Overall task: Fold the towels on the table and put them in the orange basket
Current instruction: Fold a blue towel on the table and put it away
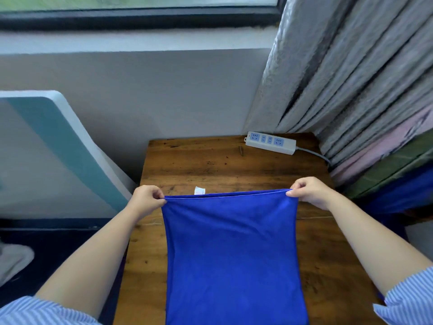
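The blue towel [232, 254] is lying along the middle of the wooden table [210, 167], and it is reaching from the near edge up to about the middle of the table top. Its far edge is doubled, with two layers showing, and this edge is being held stretched between the two hands. A small white label [199, 190] is sticking out just behind this edge. The left hand [146, 199] is pinching the left corner of the towel; its fingers [159, 197] are curled closed around the cloth. The right hand [309, 191] is pinching the right corner in the same way, with its fingers curled over the edge. Both forearms are coming out from sleeves of blue and white stripes [407, 299]. At the far right corner of the table a white power strip [270, 142] is lying, well apart from the towel, and its cable is going to the right. A grey curtain [351, 73] is hanging beside the table on the right side. Under the curtain, some folded cloths in pink, green and blue [386, 167] are lying in a pile. A window frame [140, 17] is running along the top.
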A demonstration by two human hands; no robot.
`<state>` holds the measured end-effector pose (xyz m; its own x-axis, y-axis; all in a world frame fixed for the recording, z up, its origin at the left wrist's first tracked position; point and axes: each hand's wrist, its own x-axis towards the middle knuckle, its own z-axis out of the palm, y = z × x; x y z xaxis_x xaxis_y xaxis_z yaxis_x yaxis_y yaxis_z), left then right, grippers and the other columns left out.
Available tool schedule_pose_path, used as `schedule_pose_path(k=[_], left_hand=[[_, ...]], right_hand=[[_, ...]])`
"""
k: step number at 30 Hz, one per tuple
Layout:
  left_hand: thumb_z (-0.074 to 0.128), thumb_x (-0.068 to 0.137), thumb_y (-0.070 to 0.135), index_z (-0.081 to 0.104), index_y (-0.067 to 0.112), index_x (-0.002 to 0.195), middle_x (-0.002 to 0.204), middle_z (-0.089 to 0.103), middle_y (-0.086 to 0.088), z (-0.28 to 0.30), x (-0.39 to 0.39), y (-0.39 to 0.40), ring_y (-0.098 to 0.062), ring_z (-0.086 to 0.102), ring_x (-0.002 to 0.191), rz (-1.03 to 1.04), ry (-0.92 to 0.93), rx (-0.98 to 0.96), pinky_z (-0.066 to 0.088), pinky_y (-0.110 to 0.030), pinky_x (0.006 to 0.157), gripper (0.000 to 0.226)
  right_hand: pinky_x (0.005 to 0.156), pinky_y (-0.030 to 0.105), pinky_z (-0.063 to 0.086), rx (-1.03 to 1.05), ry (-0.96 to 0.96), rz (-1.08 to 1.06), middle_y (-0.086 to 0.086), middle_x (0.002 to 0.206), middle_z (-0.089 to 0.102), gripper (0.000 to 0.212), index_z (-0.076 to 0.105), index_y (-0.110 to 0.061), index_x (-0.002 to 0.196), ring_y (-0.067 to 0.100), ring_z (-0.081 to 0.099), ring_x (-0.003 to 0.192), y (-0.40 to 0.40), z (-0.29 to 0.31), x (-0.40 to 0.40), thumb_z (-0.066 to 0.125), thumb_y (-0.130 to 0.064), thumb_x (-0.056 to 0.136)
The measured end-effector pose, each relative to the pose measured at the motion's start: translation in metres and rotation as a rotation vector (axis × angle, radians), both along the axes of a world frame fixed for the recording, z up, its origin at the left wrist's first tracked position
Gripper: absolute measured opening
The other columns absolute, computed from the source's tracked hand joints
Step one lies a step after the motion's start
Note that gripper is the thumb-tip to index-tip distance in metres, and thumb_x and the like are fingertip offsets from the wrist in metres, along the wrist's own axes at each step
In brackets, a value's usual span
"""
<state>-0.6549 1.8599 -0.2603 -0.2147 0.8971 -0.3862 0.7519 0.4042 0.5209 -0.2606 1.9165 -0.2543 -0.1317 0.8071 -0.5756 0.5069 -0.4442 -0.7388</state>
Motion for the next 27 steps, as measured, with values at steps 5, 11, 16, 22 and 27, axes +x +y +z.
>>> schedule_pose_path(k=[5, 11, 16, 22, 27], left_hand=[[0.063, 0.077, 0.002, 0.054, 0.014, 0.058, 0.067, 0.058, -0.002, 0.033, 0.005, -0.020, -0.019, 0.054, 0.071, 0.041, -0.115, 0.139, 0.047, -0.027, 0.060, 0.024], [0.051, 0.088, 0.002, 0.062, 0.005, 0.111, 0.107, 0.063, -0.015, 0.077, 0.028, -0.025, -0.028, 0.057, 0.099, -0.039, 0.094, 0.348, 0.048, -0.031, 0.083, 0.026], [0.051, 0.086, -0.001, 0.068, -0.003, 0.098, 0.095, 0.067, -0.025, 0.141, 0.023, -0.020, -0.040, 0.063, 0.089, 0.027, 0.272, 0.869, 0.048, -0.040, 0.074, 0.021], [0.039, 0.090, 0.007, 0.062, 0.006, 0.102, 0.107, 0.064, -0.015, 0.168, 0.021, -0.025, -0.033, 0.057, 0.101, -0.018, 0.574, 0.587, 0.045, -0.036, 0.074, 0.026], [0.044, 0.090, 0.003, 0.065, -0.002, 0.098, 0.097, 0.064, -0.025, 0.178, 0.014, -0.024, -0.040, 0.057, 0.091, 0.035, 0.415, 0.849, 0.042, -0.040, 0.071, 0.024]], right_hand=[[0.057, 0.026, 0.042, 0.107, 0.158, -0.182, 0.010, 0.063, 0.048, 0.036, 0.042, -0.007, 0.053, 0.021, 0.050, 0.060, -0.030, 0.024, 0.008, 0.059, 0.013, 0.077], [0.080, 0.031, 0.045, 0.444, -0.582, 0.209, 0.016, 0.103, 0.061, 0.022, 0.062, -0.002, 0.107, 0.029, 0.056, 0.096, -0.033, 0.073, -0.020, 0.053, -0.004, 0.086], [0.079, 0.041, 0.046, 1.113, -0.576, -0.138, 0.031, 0.091, 0.061, 0.019, 0.068, 0.008, 0.092, 0.043, 0.058, 0.089, -0.035, 0.134, -0.032, 0.051, 0.005, 0.082], [0.082, 0.039, 0.042, 1.054, -0.751, -0.121, 0.021, 0.105, 0.067, 0.027, 0.068, -0.002, 0.103, 0.039, 0.052, 0.101, -0.041, 0.157, -0.045, 0.045, -0.008, 0.089], [0.077, 0.040, 0.040, 1.221, -0.658, -0.321, 0.027, 0.100, 0.066, 0.025, 0.068, 0.003, 0.100, 0.044, 0.054, 0.092, -0.048, 0.174, -0.045, 0.049, 0.003, 0.084]])
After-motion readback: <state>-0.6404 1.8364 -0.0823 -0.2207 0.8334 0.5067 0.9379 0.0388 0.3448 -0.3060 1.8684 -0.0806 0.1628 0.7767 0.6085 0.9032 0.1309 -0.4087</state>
